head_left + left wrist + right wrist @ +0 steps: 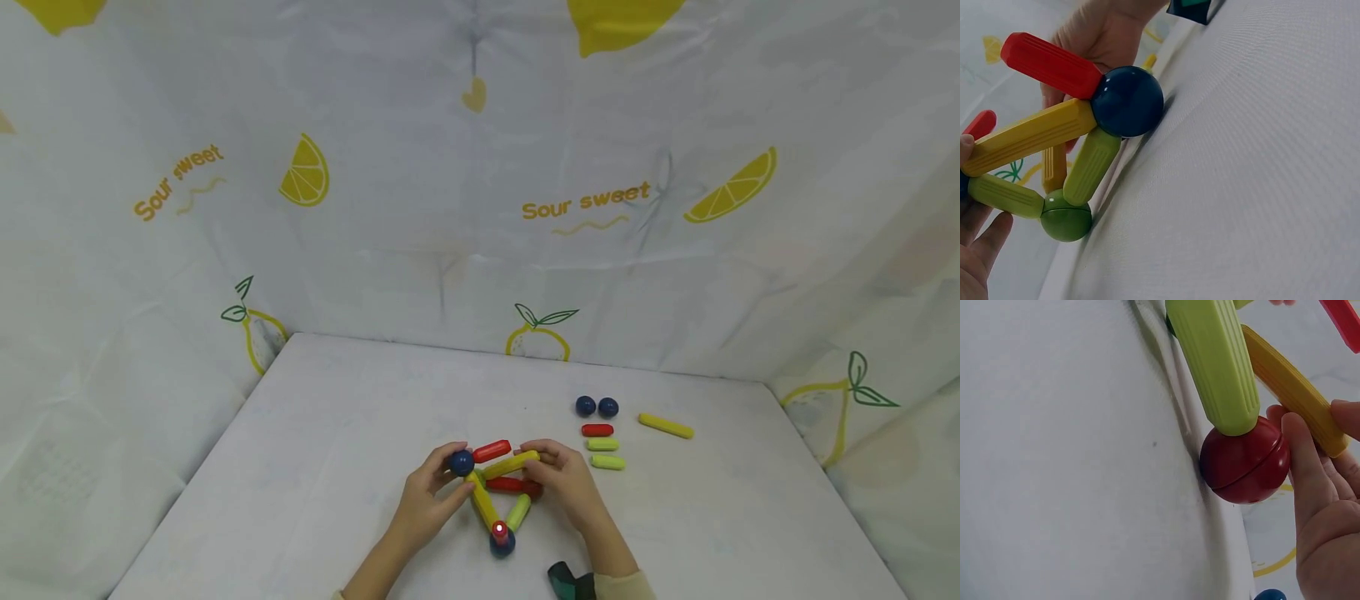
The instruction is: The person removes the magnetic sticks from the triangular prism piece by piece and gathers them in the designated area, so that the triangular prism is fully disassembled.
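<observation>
A toy frame of magnetic sticks and balls stands between both hands. My left hand (426, 505) pinches a blue ball (462, 462) at its upper left corner, which bears a red stick (492, 452). A long yellow stick (1035, 134) runs from that corner to another blue ball (1127, 101), where a second red stick (1054, 65) points outward. My right hand (567, 482) pinches the end of another yellow stick (1300, 390), just above a dark red ball (1244, 461). A light green stick (1217, 365) meets that red ball. Low in the left wrist view is a green ball (1066, 215).
To the right of the hands lie two blue balls (597, 407), a red stick (597, 430), two light green sticks (605, 453) and a yellow stick (666, 426). A dark green and black object (568, 581) sits by the right sleeve. A lemon-print curtain (420, 208) borders the white table (337, 400).
</observation>
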`<action>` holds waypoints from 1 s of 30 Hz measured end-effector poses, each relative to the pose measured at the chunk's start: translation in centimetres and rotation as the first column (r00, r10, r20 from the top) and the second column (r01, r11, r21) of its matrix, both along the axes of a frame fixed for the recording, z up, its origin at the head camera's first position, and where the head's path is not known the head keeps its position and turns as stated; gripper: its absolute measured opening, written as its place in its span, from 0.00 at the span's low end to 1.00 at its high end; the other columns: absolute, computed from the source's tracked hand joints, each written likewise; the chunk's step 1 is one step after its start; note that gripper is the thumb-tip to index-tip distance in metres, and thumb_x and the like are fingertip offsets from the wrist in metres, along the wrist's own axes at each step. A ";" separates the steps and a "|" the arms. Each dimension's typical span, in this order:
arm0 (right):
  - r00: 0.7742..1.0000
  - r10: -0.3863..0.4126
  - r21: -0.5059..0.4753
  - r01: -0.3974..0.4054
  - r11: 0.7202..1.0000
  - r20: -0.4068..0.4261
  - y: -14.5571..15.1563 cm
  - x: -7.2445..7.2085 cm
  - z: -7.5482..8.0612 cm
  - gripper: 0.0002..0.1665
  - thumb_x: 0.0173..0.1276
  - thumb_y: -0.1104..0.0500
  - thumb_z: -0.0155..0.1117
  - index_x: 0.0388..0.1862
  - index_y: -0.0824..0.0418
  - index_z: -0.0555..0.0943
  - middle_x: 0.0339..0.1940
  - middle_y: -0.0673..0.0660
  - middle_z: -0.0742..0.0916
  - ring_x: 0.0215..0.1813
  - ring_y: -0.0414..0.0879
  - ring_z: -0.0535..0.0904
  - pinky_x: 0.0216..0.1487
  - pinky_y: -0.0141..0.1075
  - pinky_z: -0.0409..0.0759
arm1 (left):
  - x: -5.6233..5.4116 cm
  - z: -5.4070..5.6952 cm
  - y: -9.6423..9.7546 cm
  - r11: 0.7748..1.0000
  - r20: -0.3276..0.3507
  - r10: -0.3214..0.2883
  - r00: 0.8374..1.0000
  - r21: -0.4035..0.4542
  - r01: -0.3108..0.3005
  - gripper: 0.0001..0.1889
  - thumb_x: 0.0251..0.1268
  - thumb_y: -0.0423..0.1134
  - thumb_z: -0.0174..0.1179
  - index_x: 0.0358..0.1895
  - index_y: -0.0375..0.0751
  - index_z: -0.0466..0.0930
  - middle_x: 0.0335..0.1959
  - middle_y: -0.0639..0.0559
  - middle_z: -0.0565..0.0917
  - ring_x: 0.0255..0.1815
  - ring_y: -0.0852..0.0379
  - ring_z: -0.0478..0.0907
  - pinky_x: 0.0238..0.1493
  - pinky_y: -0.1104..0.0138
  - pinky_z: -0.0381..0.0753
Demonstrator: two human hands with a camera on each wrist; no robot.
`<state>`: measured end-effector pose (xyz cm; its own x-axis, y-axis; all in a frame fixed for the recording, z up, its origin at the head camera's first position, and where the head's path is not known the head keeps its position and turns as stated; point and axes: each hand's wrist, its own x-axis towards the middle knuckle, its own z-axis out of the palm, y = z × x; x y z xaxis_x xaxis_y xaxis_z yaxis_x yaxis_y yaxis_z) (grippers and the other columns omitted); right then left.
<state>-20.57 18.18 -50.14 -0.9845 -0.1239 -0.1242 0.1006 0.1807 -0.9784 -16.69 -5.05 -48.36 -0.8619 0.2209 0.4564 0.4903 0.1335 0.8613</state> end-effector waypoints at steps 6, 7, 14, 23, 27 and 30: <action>0.999 -0.033 -0.006 0.033 0.999 0.012 0.4 0.0 0.0 0.16 0.65 0.61 0.62 0.52 0.65 0.79 0.47 0.61 0.86 0.45 0.49 0.83 0.47 0.27 0.82 | 0.0 0.0 -0.1 1.000 -0.019 0.003 1.000 -0.005 -0.003 0.25 0.55 0.24 0.64 0.58 0.32 0.69 0.54 0.30 0.77 0.55 0.49 0.79 0.51 0.56 0.81; 0.999 -0.041 -0.017 0.041 0.999 0.017 0.5 -0.1 0.0 0.16 0.65 0.61 0.62 0.52 0.65 0.79 0.47 0.61 0.86 0.46 0.49 0.83 0.48 0.28 0.82 | 0.0 0.1 -0.1 1.000 -0.023 0.003 1.000 -0.004 -0.003 0.26 0.55 0.23 0.64 0.58 0.32 0.69 0.54 0.30 0.77 0.55 0.49 0.79 0.51 0.56 0.81; 0.994 -0.087 -0.138 0.095 0.986 0.068 0.9 -0.3 0.0 0.17 0.65 0.65 0.61 0.53 0.65 0.79 0.53 0.61 0.84 0.54 0.50 0.80 0.52 0.31 0.82 | 0.0 0.2 -0.1 1.000 -0.009 0.007 1.000 -0.007 -0.007 0.26 0.54 0.23 0.64 0.58 0.32 0.70 0.54 0.33 0.78 0.54 0.46 0.79 0.51 0.57 0.81; 0.990 -0.128 -0.158 0.135 0.978 0.053 3.2 -0.5 0.2 0.18 0.65 0.67 0.60 0.55 0.67 0.77 0.55 0.60 0.82 0.57 0.47 0.77 0.54 0.28 0.80 | 0.1 0.2 -0.1 1.000 -0.002 0.017 1.000 -0.016 -0.017 0.26 0.54 0.24 0.65 0.58 0.33 0.70 0.54 0.30 0.78 0.53 0.50 0.80 0.52 0.57 0.81; 0.987 -0.156 -0.201 0.161 0.966 0.037 5.5 -0.4 0.9 0.22 0.66 0.68 0.59 0.58 0.73 0.72 0.53 0.57 0.82 0.53 0.42 0.79 0.54 0.28 0.80 | 0.1 0.1 -0.1 1.000 -0.043 0.017 0.999 -0.025 -0.018 0.26 0.54 0.24 0.64 0.58 0.32 0.70 0.53 0.33 0.79 0.52 0.49 0.81 0.51 0.56 0.82; 0.980 -0.195 -0.210 0.197 0.958 0.029 8.0 -0.2 1.3 0.24 0.66 0.66 0.60 0.60 0.73 0.70 0.49 0.49 0.83 0.49 0.37 0.80 0.52 0.25 0.80 | 0.1 0.0 -0.1 0.999 -0.054 0.016 0.998 -0.028 -0.017 0.25 0.55 0.24 0.64 0.58 0.32 0.69 0.54 0.36 0.79 0.52 0.47 0.81 0.51 0.57 0.82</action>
